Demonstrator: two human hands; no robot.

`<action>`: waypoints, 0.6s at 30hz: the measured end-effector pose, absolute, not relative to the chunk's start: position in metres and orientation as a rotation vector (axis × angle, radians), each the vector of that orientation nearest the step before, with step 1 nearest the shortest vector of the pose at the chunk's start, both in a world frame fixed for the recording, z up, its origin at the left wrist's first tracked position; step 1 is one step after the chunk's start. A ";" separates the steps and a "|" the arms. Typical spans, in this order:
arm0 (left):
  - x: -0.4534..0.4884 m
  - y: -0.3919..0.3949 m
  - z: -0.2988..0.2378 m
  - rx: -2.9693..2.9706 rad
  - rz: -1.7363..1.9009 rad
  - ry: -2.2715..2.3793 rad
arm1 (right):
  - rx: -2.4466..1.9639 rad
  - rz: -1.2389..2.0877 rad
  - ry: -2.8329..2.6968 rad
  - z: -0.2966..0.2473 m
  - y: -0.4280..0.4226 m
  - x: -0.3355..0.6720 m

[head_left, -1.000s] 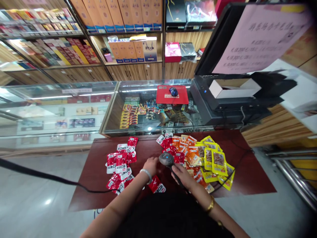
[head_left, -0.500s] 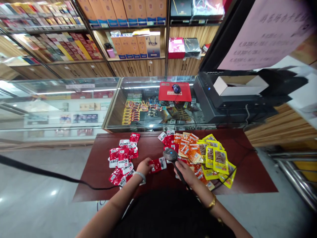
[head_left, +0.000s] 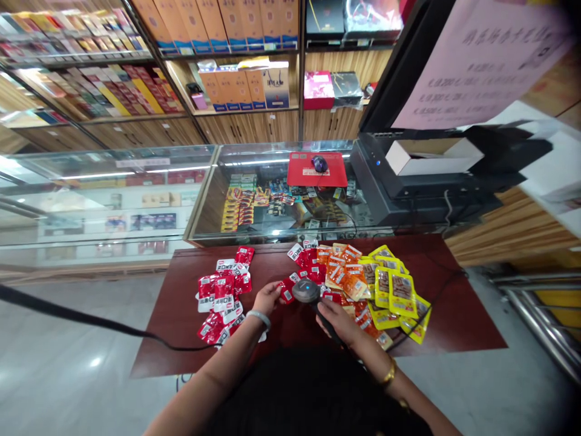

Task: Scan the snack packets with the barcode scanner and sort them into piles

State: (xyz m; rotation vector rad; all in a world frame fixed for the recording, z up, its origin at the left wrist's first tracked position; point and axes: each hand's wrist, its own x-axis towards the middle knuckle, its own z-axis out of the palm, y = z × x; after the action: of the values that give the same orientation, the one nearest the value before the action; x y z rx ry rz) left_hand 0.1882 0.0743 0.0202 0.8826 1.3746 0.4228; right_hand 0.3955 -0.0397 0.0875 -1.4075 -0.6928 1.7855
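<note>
My left hand (head_left: 269, 298) pinches the edge of a red snack packet (head_left: 287, 292) above the dark red table (head_left: 175, 339). My right hand (head_left: 336, 321) is wrapped round the handle of a black barcode scanner (head_left: 306, 292). The scanner's head, with a small blue light on top, covers part of the held packet. A loose pile of red and white packets (head_left: 224, 293) lies left of my left hand. Beyond the scanner are more red packets (head_left: 313, 259). Orange packets (head_left: 342, 269) and yellow packets (head_left: 402, 290) are heaped to the right, partly overlapping.
A glass display counter (head_left: 200, 209) stands behind the table, with a red mat (head_left: 295, 175) and a computer mouse (head_left: 319, 163) on it. At right are a dark machine (head_left: 385, 194), a white open box (head_left: 431, 163) and a metal rail (head_left: 540, 315). A black cable (head_left: 113, 330) crosses at left.
The packet in my left hand has turned and moved slightly farther from me, with less of it showing now. The scanner has shifted a little left, over the packet's edge.
</note>
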 end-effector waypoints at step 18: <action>0.251 0.092 0.047 0.902 0.608 1.137 | -1.225 1.864 -0.605 0.111 -0.032 0.417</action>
State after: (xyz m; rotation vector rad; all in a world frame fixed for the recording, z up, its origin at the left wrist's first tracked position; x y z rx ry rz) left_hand 0.2509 0.0924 0.0468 0.9015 1.1373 0.6081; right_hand 0.4167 -0.0322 0.1115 -1.2247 -0.6054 1.8636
